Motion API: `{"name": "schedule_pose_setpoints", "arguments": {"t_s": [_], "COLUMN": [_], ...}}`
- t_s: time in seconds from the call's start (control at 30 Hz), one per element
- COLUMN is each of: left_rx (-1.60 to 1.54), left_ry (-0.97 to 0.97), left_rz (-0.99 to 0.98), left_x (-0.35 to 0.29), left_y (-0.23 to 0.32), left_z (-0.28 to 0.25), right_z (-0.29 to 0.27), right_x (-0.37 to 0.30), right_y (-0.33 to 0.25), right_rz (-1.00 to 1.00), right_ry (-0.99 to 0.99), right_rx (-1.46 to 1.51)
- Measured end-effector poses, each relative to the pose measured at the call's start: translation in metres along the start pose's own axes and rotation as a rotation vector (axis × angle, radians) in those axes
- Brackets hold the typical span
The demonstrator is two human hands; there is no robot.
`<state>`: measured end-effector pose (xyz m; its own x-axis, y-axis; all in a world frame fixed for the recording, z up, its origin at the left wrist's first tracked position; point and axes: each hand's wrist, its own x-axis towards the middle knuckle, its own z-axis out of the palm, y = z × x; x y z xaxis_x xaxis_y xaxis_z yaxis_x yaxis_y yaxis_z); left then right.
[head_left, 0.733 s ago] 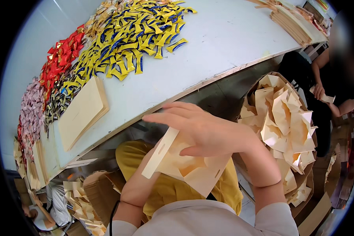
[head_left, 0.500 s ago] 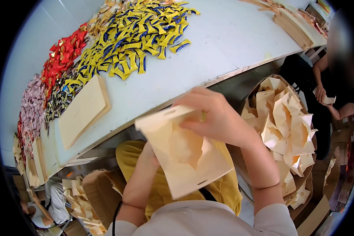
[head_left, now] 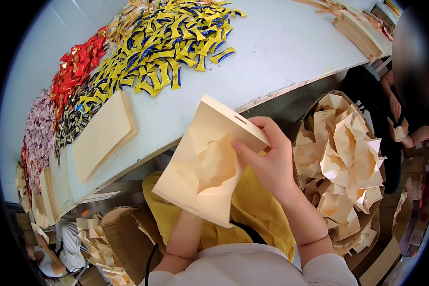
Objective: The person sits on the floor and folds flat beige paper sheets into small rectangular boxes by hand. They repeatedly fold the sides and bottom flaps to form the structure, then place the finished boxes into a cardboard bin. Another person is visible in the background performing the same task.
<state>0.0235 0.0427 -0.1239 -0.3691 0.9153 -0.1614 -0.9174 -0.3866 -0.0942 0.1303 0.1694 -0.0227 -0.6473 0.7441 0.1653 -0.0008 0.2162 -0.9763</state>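
A cream-coloured card box (head_left: 186, 171), partly folded, with a slotted flap and a jagged-edged opening in its middle, is held tilted above my lap. My right hand (head_left: 271, 157) grips its upper right edge, the thumb pressed on the inner face and the fingers behind. My left forearm (head_left: 186, 233) rises beneath the card, and the hand itself is hidden behind it.
The white table (head_left: 281, 52) ahead carries a heap of yellow-and-blue wrapped candies (head_left: 162, 47), red ones (head_left: 78, 62) and flat card sheets (head_left: 102, 136). A carton of folded cards (head_left: 348, 148) stands at my right, another carton (head_left: 124, 238) at lower left. Co-workers sit on both sides.
The card has turned and tilted, its slotted flap swinging up to the upper right. My right hand has moved slightly right and down, and my left hand has gone behind the card.
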Motion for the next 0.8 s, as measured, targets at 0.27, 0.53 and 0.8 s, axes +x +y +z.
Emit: {"name": "schedule_pose_setpoints", "arguments": {"t_s": [0.27, 0.53, 0.8], "left_rx": [0.187, 0.108, -0.178], "left_ry": [-0.119, -0.118, -0.210], "left_rz": [0.070, 0.056, -0.070], "left_x": [0.004, 0.013, 0.024], "left_y": [-0.016, -0.024, -0.030], "left_z": [0.034, 0.026, 0.011], "right_z": [-0.005, 0.003, 0.005], "right_x": [-0.009, 0.007, 0.006], "right_y": [0.000, -0.014, -0.009], "right_rz": [-0.165, -0.078, -0.152], "right_ry": [0.032, -0.090, -0.039], "right_rx": [-0.222, -0.517, -0.579]}}
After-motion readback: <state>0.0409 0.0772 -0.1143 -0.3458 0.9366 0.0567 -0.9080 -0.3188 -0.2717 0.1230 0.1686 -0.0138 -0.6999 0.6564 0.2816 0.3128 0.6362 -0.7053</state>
